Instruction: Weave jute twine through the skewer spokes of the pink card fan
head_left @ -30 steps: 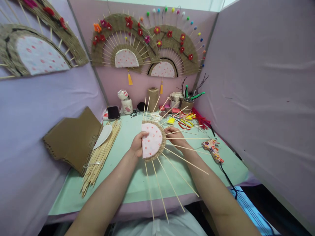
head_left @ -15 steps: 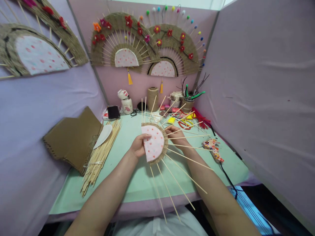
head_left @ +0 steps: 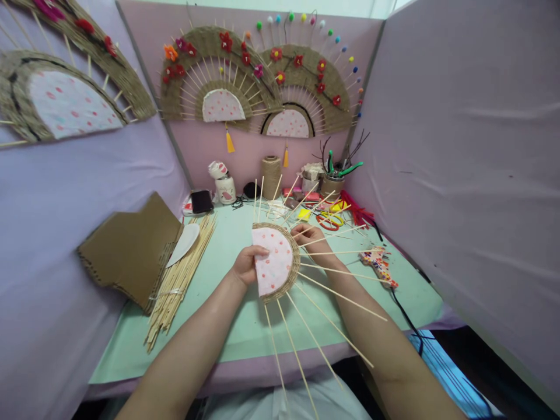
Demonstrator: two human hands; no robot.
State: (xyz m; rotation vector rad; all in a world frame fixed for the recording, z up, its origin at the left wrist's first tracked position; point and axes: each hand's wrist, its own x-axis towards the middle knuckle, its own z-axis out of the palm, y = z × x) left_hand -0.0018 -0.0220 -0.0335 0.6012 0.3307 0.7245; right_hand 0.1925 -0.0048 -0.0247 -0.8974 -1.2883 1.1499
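Half-round fan piece (head_left: 276, 267), held up over the bench (head_left: 219, 329). At left, the left hand (head_left: 247, 263): thumb pressed on the front, other fingers hidden behind, grasping the straight edge — a slack thumb could let the piece tip. At right, the right hand (head_left: 310, 236): fingers bunched by the twine band (head_left: 296, 256); whether they pinch a strand, cannot tell. Loose tension there could slacken the winding. Long sticks (head_left: 341, 294) could snag on the right forearm (head_left: 371, 326) if the piece turns, or catch the glue gun (head_left: 380, 268) if lowered. Appearance, left to right: white face, red-pink dots; tan coiled band; pale, slender sticks — fanned, bare, unevenly spaced.
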